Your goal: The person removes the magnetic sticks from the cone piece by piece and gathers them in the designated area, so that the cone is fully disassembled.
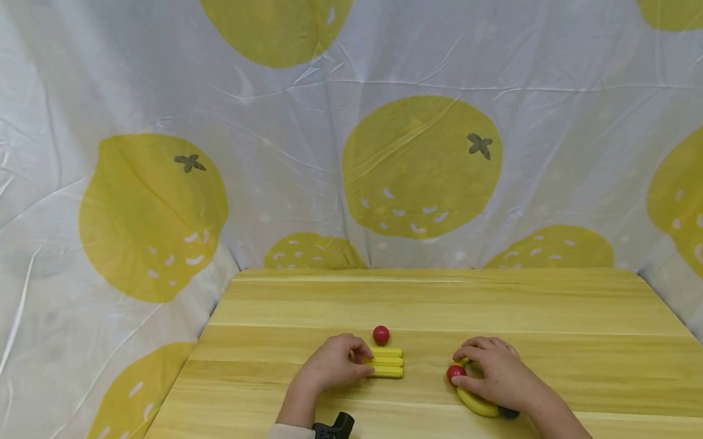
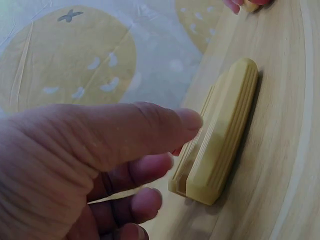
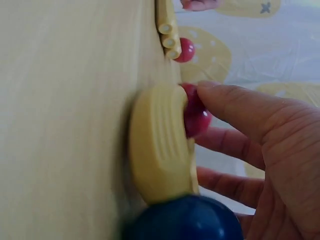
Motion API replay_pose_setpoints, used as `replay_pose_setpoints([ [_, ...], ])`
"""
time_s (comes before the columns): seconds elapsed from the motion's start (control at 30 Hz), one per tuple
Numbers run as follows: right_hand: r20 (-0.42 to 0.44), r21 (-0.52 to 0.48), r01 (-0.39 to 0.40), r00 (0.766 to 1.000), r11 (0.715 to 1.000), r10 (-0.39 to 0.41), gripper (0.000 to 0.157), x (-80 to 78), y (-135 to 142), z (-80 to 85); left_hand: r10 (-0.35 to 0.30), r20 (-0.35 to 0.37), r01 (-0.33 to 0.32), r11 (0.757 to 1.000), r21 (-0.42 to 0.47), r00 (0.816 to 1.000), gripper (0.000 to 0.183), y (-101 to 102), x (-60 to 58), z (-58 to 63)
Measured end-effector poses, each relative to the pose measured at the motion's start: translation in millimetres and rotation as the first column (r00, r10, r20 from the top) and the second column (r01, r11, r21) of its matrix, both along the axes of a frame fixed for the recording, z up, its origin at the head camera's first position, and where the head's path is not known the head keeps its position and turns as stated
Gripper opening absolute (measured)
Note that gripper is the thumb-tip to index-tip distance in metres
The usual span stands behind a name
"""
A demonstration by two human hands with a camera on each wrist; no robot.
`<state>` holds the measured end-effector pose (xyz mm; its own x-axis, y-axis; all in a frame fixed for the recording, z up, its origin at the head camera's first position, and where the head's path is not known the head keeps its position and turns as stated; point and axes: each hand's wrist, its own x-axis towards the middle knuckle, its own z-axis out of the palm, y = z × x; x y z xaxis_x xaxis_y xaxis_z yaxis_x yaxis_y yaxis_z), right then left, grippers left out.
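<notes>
Three yellow ribbed sticks [image 1: 389,364] lie side by side on the table. At their left end is my left hand [image 1: 336,362], thumb and fingers loosely bent; the thumb tip overlaps the nearest stick [image 2: 225,135] in the left wrist view. A red ball [image 1: 381,335] sits just behind the sticks. My right hand [image 1: 503,373] pinches another red ball [image 1: 456,375] between thumb and fingers. That ball is at the end of a curved yellow piece [image 1: 479,402], whose other end meets a dark blue ball [image 3: 187,220]. More yellow shows under the right fingers, partly hidden.
The wooden table [image 1: 284,307] has light plank stripes. A hanging cloth [image 1: 284,149] printed with yellow fruit stands behind and at the sides. A black wrist strap [image 1: 335,429] is on the left forearm.
</notes>
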<state>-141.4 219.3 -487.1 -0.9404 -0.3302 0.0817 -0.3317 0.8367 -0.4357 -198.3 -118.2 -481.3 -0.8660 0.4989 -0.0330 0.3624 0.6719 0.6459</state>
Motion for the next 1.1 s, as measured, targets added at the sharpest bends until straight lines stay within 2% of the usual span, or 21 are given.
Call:
replay_pose_setpoints([
  [0.17, 0.012, -0.039, 0.020, 1.000, 0.999, -0.020, 0.021, 0.6, 1, 2.3, -0.012, -0.015, 0.013, 0.998, 0.063, 1.000, 0.010, 5, 1.3, 3.0],
  [0.3, -0.008, -0.013, 0.034, 0.999, 0.999, -0.034, 0.013, 0.5, 1, 2.1, -0.034, -0.012, 0.035, 0.995, 0.098, 0.999, 0.010, 12, 3.1, 4.7],
  [0.5, -0.016, 0.009, 0.045, 0.999, 0.999, -0.045, 0.019, 1.2, -1, 1.4, -0.104, -0.018, 0.105, 0.986, 0.132, 0.994, 0.008, 32, 8.9, 3.2],
  [0.63, -0.028, 0.018, 0.010, 1.000, 1.000, -0.009, 0.021, 2.0, 0, 1.5, -0.146, -0.039, 0.150, 0.976, 0.158, 0.989, 0.010, 50, 16.7, 0.2],
  [0.7, -0.016, 0.020, -0.007, 1.000, 1.000, 0.007, 0.020, 2.2, 0, 1.7, -0.159, -0.028, 0.161, 0.971, 0.175, 0.987, 0.015, 59, 21.7, -1.4],
  [0.87, 0.042, -0.011, -0.031, 0.999, 0.999, 0.032, 0.017, 1.6, 0, 1.9, -0.176, 0.004, 0.172, 0.970, 0.169, 0.984, 0.030, 77, 32.3, -7.2],
  [1.1, 0.054, -0.056, -0.090, 0.994, 0.994, 0.093, 0.013, -0.5, -1, -2.2, -0.160, -0.014, 0.160, 0.982, 0.100, 0.987, 0.040, 93, 42.4, -17.8],
])
